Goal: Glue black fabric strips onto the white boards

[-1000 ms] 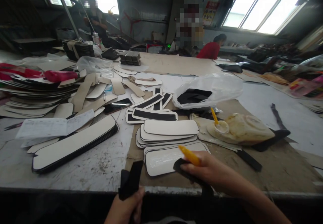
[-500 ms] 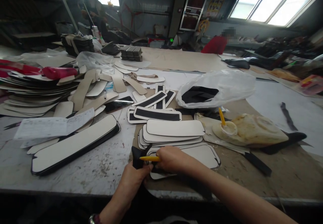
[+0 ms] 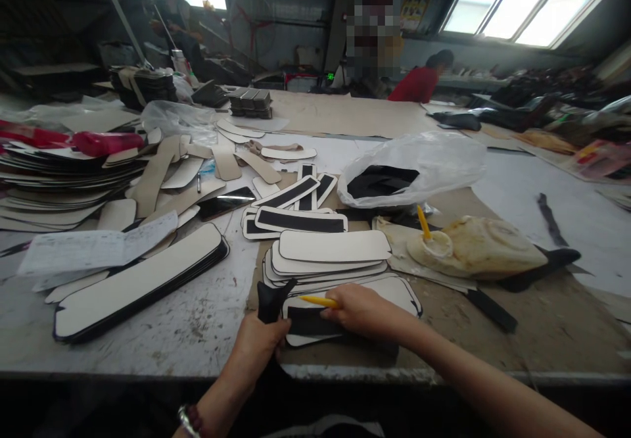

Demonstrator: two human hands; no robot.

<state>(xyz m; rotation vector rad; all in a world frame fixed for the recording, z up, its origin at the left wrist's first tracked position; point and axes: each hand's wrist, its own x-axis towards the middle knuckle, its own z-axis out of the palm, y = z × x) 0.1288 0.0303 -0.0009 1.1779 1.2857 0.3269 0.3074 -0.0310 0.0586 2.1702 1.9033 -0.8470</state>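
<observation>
In my right hand (image 3: pixel 362 312) is a slim yellow stick (image 3: pixel 319 301), gripped with the pointed end toward the left. Below it lies a white panel (image 3: pixel 302 340) bearing a black strip (image 3: pixel 308 321), partly covered by my right hand. My left hand (image 3: pixel 259 344) closes round a piece of black sheet material (image 3: pixel 270 298) at the panel's left end; its free end sticks up above my fingers. Just behind my hands rests a stack of white panels with dark edges (image 3: pixel 335 246).
Farther back lie white pieces with black strips (image 3: pixel 300 221) and a plastic bag (image 3: pixel 444 162). A stained container (image 3: pixel 493 244) with another yellow stick (image 3: pixel 423 222) stands at right. At left are stacked long panels (image 3: pixel 142 280), paper (image 3: pixel 93 250) and a phone (image 3: pixel 227 204). People work beyond.
My right hand has moved right with the yellow stick, away from my left hand. More of the black strip on the panel now shows. The view has shifted slightly.
</observation>
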